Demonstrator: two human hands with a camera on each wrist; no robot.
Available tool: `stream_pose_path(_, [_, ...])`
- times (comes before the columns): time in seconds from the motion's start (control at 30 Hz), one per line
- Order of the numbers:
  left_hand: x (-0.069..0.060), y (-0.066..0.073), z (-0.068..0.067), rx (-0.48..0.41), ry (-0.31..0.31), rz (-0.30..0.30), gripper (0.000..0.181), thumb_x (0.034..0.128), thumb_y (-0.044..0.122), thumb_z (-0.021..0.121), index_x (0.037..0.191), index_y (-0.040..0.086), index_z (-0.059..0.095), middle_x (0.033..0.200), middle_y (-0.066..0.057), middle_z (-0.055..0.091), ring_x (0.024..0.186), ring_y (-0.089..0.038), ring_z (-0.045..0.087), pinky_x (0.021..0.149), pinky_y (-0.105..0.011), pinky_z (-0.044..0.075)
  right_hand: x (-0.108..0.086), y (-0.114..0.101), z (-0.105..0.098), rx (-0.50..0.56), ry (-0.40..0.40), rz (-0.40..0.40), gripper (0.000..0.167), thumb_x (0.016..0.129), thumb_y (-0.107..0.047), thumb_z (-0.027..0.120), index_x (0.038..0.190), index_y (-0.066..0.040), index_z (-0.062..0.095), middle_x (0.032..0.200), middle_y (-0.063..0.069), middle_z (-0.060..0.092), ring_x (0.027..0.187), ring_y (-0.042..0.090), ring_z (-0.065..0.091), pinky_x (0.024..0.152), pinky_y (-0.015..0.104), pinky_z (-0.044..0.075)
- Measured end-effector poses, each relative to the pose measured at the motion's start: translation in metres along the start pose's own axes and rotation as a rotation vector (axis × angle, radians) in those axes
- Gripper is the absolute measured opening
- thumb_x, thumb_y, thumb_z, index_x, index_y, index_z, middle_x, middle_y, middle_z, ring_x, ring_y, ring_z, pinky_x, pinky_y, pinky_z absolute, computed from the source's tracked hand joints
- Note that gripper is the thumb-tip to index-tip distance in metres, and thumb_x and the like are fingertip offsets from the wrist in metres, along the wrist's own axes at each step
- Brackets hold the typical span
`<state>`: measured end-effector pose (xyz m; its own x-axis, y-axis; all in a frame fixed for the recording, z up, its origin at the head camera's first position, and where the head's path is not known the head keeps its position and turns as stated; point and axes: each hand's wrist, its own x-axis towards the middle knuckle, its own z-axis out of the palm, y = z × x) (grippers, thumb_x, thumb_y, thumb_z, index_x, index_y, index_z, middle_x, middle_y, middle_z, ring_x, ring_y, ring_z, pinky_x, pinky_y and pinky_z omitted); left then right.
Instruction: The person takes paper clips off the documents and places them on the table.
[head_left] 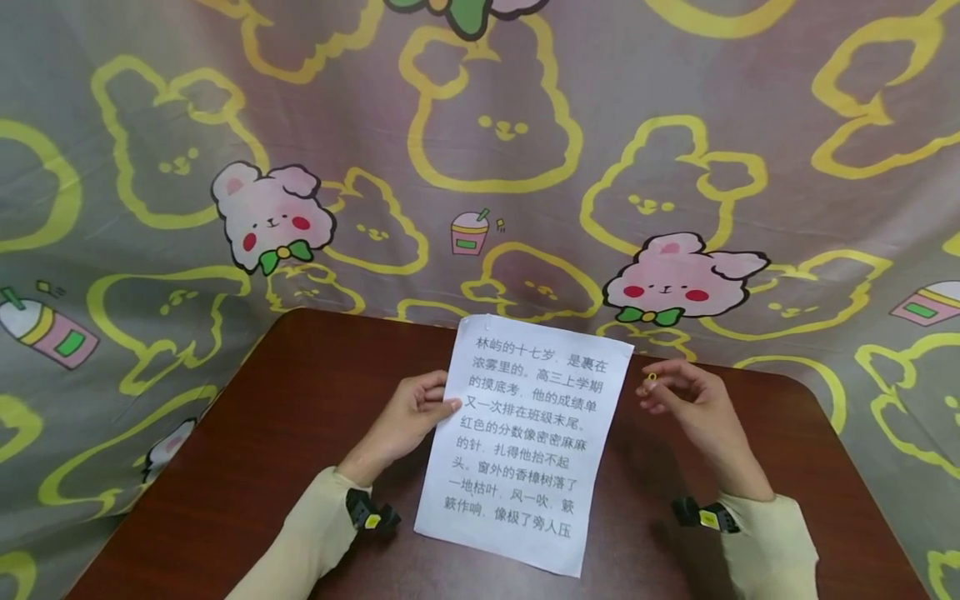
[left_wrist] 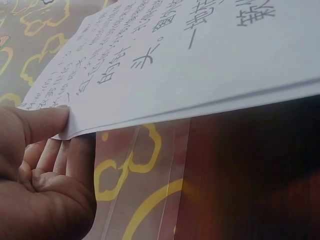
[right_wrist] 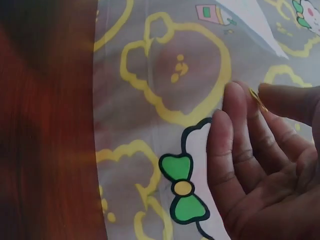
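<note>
Nearest my remote position, I log the left sleeve (head_left: 300, 533) and right sleeve (head_left: 772, 546), each with a black wrist camera at the cuff. Beyond them, the left hand (head_left: 401, 421) pinches the left edge of the printed sheets (head_left: 517, 467), thumb on the printed face, fingers behind. The sheets stand tilted above the table; I cannot tell whether their lower edge touches it. My left wrist view shows at least two layers, slightly parted along that edge. The right hand (head_left: 697, 408), apart from the sheets' right edge, grips a small yellow clip (head_left: 652, 377) between thumb and forefinger, the other fingers loosely bent. I assess the step in hand as steadying the sheets with the clip ready to fit. In my judgement, the next move calls for closing the layers flush and bringing the clip squarely to an edge. Farther back, the brown table (head_left: 247, 417) meets a patterned cloth (head_left: 360, 100).
</note>
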<state>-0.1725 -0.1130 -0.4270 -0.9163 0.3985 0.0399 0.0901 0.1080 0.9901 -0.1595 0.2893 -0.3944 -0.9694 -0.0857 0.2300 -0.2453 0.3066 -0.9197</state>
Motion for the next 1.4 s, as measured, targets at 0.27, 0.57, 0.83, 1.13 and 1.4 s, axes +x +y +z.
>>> stream_pose_path(0.27, [-0.002,0.000,-0.002,-0.010,0.026,-0.003,0.032,0.1034,0.001,0.060,0.135,-0.003,0.060,0.117,-0.029,0.074,0.091,-0.030,0.080,0.075,-0.032,0.065,0.006,0.010,-0.004,-0.179,-0.169,0.134,0.018,0.101,-0.006,0.065,0.115,0.006,0.065,0.098,0.015,0.078,0.081,0.019,0.077,0.073,0.031,0.064])
stream_pose_path(0.57, [-0.003,0.000,-0.004,-0.017,0.037,-0.001,0.031,0.1032,0.001,0.060,0.134,-0.004,0.060,0.116,-0.030,0.075,0.091,-0.030,0.080,0.075,-0.031,0.064,0.010,0.032,-0.002,-0.250,-0.335,0.230,0.008,0.096,0.003,0.064,0.103,0.005,0.067,0.092,0.018,0.074,0.078,0.027,0.072,0.071,0.035,0.063])
stream_pose_path(0.83, [-0.002,-0.001,-0.005,-0.015,0.039,0.001,0.032,0.1033,0.001,0.060,0.135,-0.004,0.060,0.117,-0.030,0.074,0.091,-0.030,0.080,0.076,-0.032,0.065,0.009,0.049,0.001,-0.321,-0.398,0.283,0.007,0.094,0.002,0.065,0.097,0.000,0.070,0.087,0.011,0.073,0.076,0.022,0.069,0.068,0.034,0.059])
stream_pose_path(1.13, [-0.002,0.000,-0.005,-0.001,0.038,-0.002,0.032,0.1033,0.002,0.061,0.135,-0.002,0.060,0.117,-0.028,0.075,0.092,-0.030,0.080,0.077,-0.033,0.065,0.007,0.061,0.003,-0.320,-0.449,0.371,0.007,0.092,0.003,0.064,0.094,0.002,0.070,0.084,0.011,0.072,0.072,0.022,0.066,0.064,0.035,0.056])
stream_pose_path(1.4, [-0.002,0.001,-0.005,-0.001,0.042,-0.004,0.031,0.1031,0.002,0.060,0.134,-0.003,0.061,0.117,-0.028,0.075,0.092,-0.030,0.080,0.077,-0.032,0.065,0.004,0.065,0.005,-0.351,-0.449,0.373,0.004,0.095,0.000,0.066,0.093,0.000,0.069,0.083,0.009,0.070,0.070,0.022,0.063,0.059,0.034,0.053])
